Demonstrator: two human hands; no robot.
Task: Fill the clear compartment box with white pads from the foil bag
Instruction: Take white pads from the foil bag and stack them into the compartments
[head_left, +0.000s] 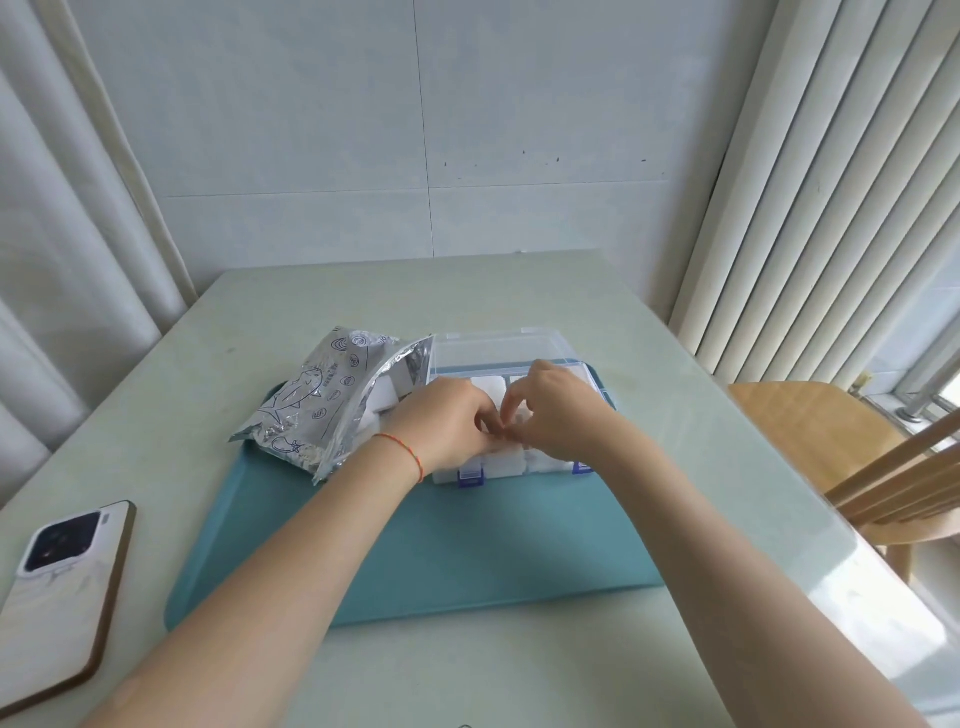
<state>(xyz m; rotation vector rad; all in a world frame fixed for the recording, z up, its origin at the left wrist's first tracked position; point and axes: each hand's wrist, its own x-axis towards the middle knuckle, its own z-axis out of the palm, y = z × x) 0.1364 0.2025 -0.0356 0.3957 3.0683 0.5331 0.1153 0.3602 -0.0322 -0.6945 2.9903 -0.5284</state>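
Both hands (498, 415) over compartment box (519, 353)

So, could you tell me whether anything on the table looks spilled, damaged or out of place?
Nothing stands out. The foil bag lies open on the teal tray with white pads inside its mouth, none spilled. The clear compartment box sits square, and both hands work over it.

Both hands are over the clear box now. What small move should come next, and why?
Probably press the white pad down into its compartment, then release. Both the left hand and right hand meet over the compartment box, fingers curled at one spot, and neighbouring cells already look filled.
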